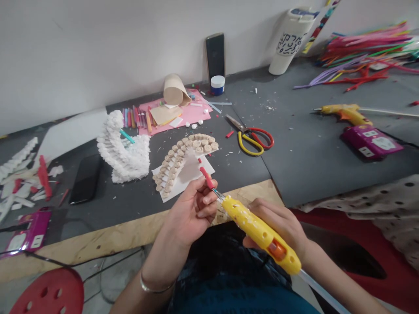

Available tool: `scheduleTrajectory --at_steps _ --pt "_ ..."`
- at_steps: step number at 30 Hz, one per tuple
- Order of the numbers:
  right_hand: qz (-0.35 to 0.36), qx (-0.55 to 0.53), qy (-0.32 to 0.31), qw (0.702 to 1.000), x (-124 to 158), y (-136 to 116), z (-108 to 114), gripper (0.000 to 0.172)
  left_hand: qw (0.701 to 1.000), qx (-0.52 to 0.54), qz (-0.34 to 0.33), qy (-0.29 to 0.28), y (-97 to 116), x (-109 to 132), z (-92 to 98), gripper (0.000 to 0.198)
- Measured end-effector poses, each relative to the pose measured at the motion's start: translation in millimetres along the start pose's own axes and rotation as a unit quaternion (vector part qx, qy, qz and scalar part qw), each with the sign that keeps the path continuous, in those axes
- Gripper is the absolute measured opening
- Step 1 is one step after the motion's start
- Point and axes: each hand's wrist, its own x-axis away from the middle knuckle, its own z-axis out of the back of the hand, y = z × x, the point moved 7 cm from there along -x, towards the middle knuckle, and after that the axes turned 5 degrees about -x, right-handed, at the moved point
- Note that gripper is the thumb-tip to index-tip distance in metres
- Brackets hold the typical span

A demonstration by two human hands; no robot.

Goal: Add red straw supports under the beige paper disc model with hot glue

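Observation:
Between the fingers of my left hand [193,213] is a small red strip [207,178], pinched and pointing up and away from me. My right hand [281,222] is wrapped round a yellow glue gun [258,231], with a clear glue stick [322,290] coming out of its back end. The gun's metal nozzle [218,194] touches or nearly touches the near end of the red strip. Just beyond my left hand, an arch of beige rolled discs [175,159] rests on a white sheet [193,176].
Red-and-yellow-handled scissors [250,137] lie right of the arch. At left are a white textured arch-shaped model [121,148] and a black phone [85,179]. A second glue gun [345,114], a purple box [371,140], a tumbler [290,41] and pipe cleaners [369,48] occupy the right.

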Motion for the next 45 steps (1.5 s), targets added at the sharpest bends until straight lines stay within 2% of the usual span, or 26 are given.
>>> scheduleTrajectory --at_steps 4,17,39,45 --pt "-0.002 0.013 -0.002 1.000 -1.0 0.1 -0.9 0.035 1.000 0.011 0.010 0.016 -0.8 2.1 0.7 0.020" --pt "0.001 0.022 0.004 1.000 -1.4 -0.2 0.0 0.032 1.000 0.005 0.003 0.017 0.8 1.6 0.9 0.013" --pt "-0.008 0.021 -0.003 1.000 1.5 3.6 -1.2 0.033 1.000 0.013 0.000 0.023 0.7 1.6 2.0 0.022" --pt "-0.008 0.014 -0.002 1.000 2.2 4.3 -1.6 0.032 1.000 0.015 -0.002 0.008 1.8 1.6 0.4 0.026"
